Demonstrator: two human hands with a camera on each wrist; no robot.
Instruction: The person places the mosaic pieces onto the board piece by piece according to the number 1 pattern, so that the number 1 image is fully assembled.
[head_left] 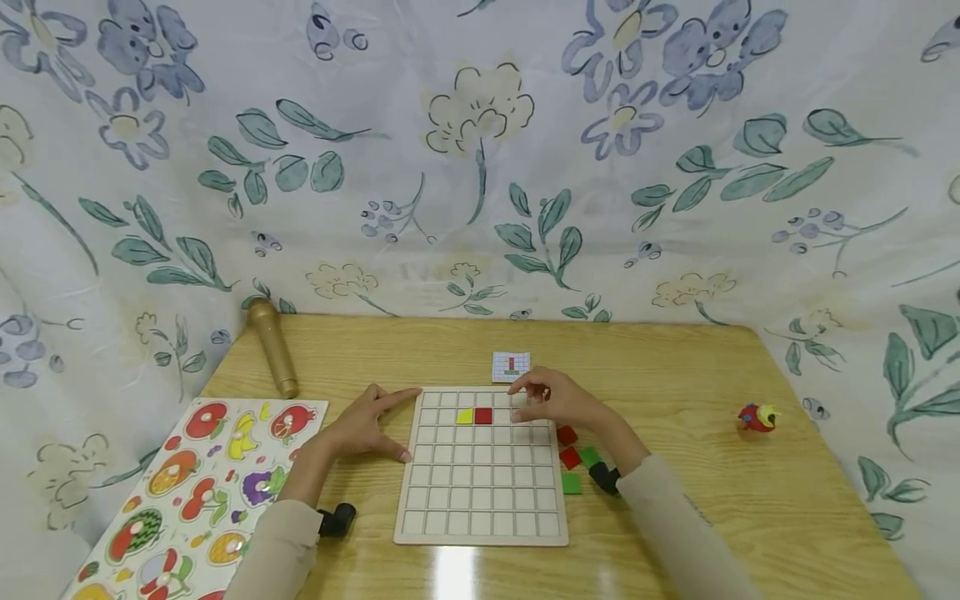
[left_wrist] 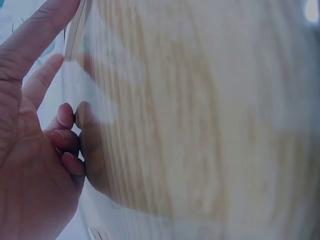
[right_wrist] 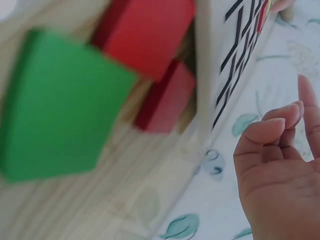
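Grid board (head_left: 480, 477) sits just below centre frame, yellow piece (head_left: 465, 416) and red piece (head_left: 483, 416) side by side near its top, and the left hand (head_left: 360, 429) has a wide-spread grip, thumb and index against the board's left edge, nothing pinched. Right hand (head_left: 558, 400) is over the board's upper right, that grip about half open, and I can't see anything in it. Loose red blocks (head_left: 570, 457) and green blocks (head_left: 572, 483) lie right of centre, small printed card (head_left: 502, 367) above, fruit puzzle (head_left: 180, 508) lower left on the surface (head_left: 675, 392).
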